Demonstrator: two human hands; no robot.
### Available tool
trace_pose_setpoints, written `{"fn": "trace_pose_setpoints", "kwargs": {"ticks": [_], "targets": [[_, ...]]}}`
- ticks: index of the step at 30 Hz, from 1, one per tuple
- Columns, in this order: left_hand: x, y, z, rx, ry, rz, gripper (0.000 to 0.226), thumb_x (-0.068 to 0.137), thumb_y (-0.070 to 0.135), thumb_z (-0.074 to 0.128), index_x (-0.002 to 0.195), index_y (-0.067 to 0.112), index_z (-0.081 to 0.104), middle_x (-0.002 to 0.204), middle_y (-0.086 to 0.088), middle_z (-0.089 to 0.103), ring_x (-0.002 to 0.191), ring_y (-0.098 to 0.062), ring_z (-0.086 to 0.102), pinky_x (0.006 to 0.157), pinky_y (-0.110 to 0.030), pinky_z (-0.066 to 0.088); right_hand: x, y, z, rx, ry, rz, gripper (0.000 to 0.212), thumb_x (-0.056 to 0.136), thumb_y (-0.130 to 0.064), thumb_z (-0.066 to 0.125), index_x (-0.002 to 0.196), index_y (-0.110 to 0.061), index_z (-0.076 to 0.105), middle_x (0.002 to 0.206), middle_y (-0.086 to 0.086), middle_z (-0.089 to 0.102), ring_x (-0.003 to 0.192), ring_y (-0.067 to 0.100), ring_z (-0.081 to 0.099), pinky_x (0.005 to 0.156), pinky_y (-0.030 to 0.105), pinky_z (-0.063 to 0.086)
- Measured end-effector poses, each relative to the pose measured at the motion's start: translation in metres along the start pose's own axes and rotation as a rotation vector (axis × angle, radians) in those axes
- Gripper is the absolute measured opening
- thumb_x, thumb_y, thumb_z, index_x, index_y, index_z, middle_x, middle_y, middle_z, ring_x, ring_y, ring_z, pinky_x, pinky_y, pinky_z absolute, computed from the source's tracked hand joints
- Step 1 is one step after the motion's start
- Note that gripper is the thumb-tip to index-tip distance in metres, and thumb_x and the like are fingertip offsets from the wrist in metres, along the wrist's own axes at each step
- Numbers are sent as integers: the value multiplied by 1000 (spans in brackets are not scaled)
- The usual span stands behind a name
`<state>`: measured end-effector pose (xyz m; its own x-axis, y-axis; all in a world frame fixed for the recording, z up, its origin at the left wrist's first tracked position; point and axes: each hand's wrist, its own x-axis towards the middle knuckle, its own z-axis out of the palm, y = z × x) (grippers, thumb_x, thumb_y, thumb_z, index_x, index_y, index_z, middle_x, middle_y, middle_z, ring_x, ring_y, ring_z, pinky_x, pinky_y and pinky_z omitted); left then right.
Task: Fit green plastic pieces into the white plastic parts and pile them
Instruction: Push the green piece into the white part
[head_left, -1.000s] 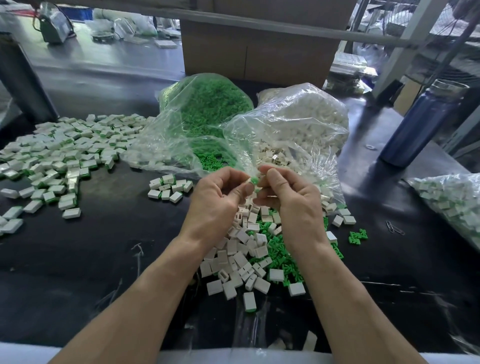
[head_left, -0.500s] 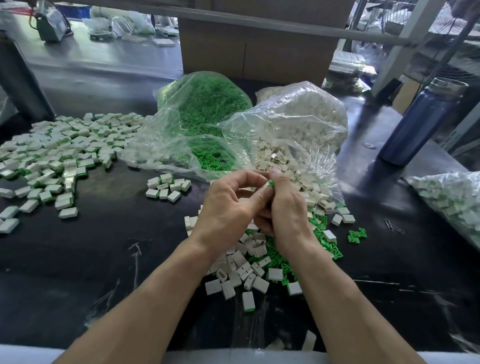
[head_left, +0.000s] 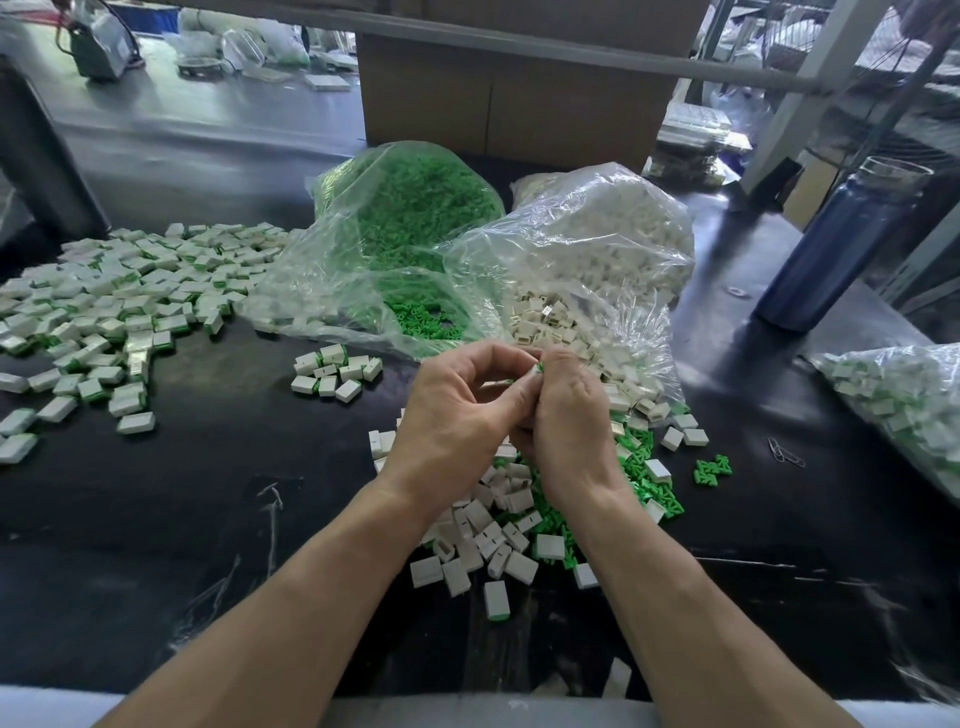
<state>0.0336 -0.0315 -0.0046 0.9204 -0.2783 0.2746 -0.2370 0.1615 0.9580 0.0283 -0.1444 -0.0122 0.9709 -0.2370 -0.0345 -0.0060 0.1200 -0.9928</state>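
Note:
My left hand (head_left: 457, 415) and my right hand (head_left: 566, 421) meet fingertip to fingertip above the black table. Between them they pinch a small white part with a green piece (head_left: 538, 368) showing at its top; most of it is hidden by my fingers. Under my hands lies a loose heap of white parts (head_left: 483, 525) mixed with green pieces (head_left: 649, 483). An open clear bag of green pieces (head_left: 415, 218) and one of white parts (head_left: 597, 244) sit just behind. A wide spread of fitted white-and-green parts (head_left: 119, 301) covers the table's left side.
A small cluster of fitted parts (head_left: 335, 371) lies left of my hands. A blue bottle (head_left: 836, 244) stands at the right, and another clear bag of parts (head_left: 904, 400) at the far right edge. A cardboard box (head_left: 509, 88) stands behind the bags. Paper clips (head_left: 784, 454) lie right.
My hands have come lower and closer together, the fingers closing tighter around the small part. The green piece sits deeper between my fingertips than a second ago.

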Motion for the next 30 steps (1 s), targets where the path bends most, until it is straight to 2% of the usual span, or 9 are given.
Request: {"fn": "trace_pose_setpoints", "kwargs": {"ticks": [10,12,14,16,17,19,22,26,30], "targets": [[-1,-1,2,-15,13,11,3,97,2,70,97,1,72,101,-8,79,83,-20,78,65,-26,59,-5,-4,3,18,17,-38,51,100,-42,36,91,-17,79,97,41,68,90,64,65,72,77,54],[-1,-1,2,-9,21,6,3,97,2,70,97,2,73,100,-8,79,82,-21,78,63,-27,59,-5,-4,2,16,19,-42,52,104,-42,36,90,-18,79,101,47,62,76,51,64,64,61,53],[0,-1,3,2,19,4,3,96,2,71,97,3,74,104,-5,79,85,-20,78,65,-27,60,-6,-6,0,-4,22,-51,54,106,-48,35,88,-23,80,99,46,61,71,38,58,56,47,49],[1,-1,3,6,13,3,4,96,4,72,99,3,74,111,-1,79,91,-19,78,71,-26,61,-7,-6,-1,-1,18,-50,56,105,-60,36,89,-30,80,92,36,69,71,40,66,58,47,55],[1,-1,3,15,18,5,5,96,6,72,99,4,75,113,0,78,93,-17,78,73,-26,62,-7,-6,-3,1,18,-61,56,106,-63,36,88,-33,80,82,23,74,68,34,71,58,46,60],[3,-2,0,73,55,16,6,95,12,75,100,8,76,111,2,78,96,-14,76,80,-28,62,-5,-8,-9,-68,39,-122,61,109,-62,36,79,-29,78,61,-2,66,53,13,62,48,27,50],[5,-3,-9,164,137,10,5,94,21,77,99,21,76,95,7,77,90,-9,73,83,-30,61,-2,-11,-20,-153,83,-243,46,111,-48,47,82,-21,71,70,1,60,57,12,51,48,22,40],[7,-2,-19,219,150,-5,7,95,21,76,102,21,76,88,12,76,81,-1,71,74,-20,57,-1,-13,-25,-237,-52,-343,10,106,-26,64,101,-22,73,84,-5,69,69,8,60,56,17,46],[12,-6,-33,526,191,-98,8,96,27,75,103,30,72,86,12,72,79,2,69,66,-17,57,0,-5,-22,-373,30,-316,11,105,-28,66,98,-25,73,79,-15,71,71,0,64,65,17,51]]}}
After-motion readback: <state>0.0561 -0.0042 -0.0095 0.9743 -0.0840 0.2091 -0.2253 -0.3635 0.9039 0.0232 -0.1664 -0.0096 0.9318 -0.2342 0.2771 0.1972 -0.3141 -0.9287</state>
